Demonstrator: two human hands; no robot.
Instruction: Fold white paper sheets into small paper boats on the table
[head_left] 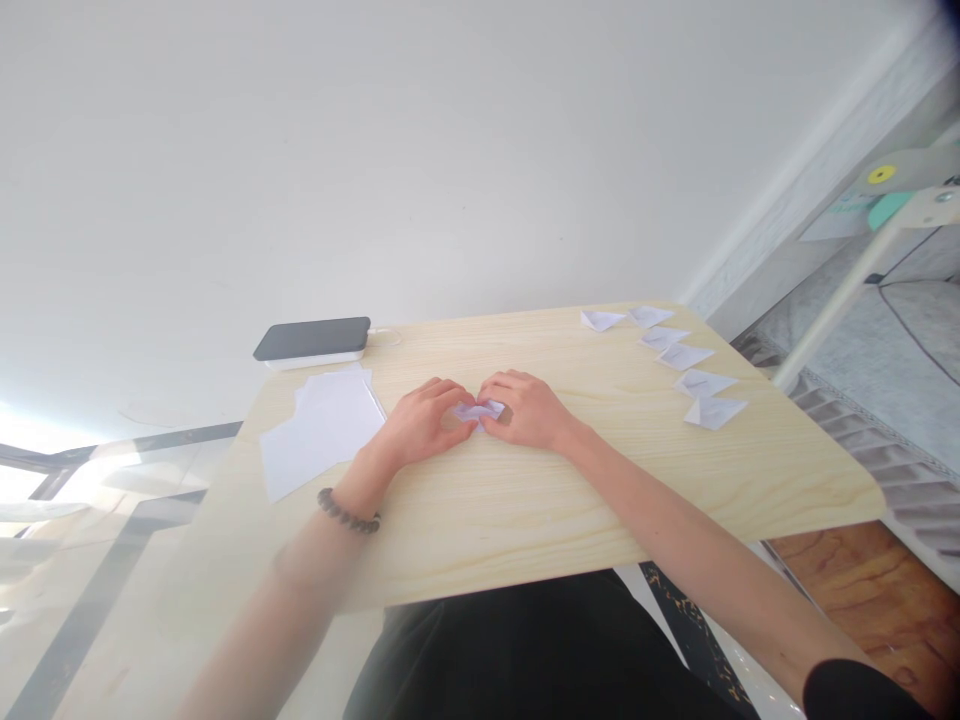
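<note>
Between my two hands, just above the middle of the table, is a small folded white paper boat (480,411). My left hand (427,420) pinches its left end between thumb and fingers. From the other side, my right hand (523,412) grips the right end, and the thumbs almost meet in front. The fingers hide part of the folds. To the left of my left hand lies a loose stack of white paper sheets (319,425). Several folded paper boats (705,384) sit in a staggered row at the right of the table.
A dark phone (313,339) rests on a white box-like base at the back left, with a white cable beside it. The wooden table (525,520) meets a white wall behind. A pale metal pole (832,300) stands beyond the right edge.
</note>
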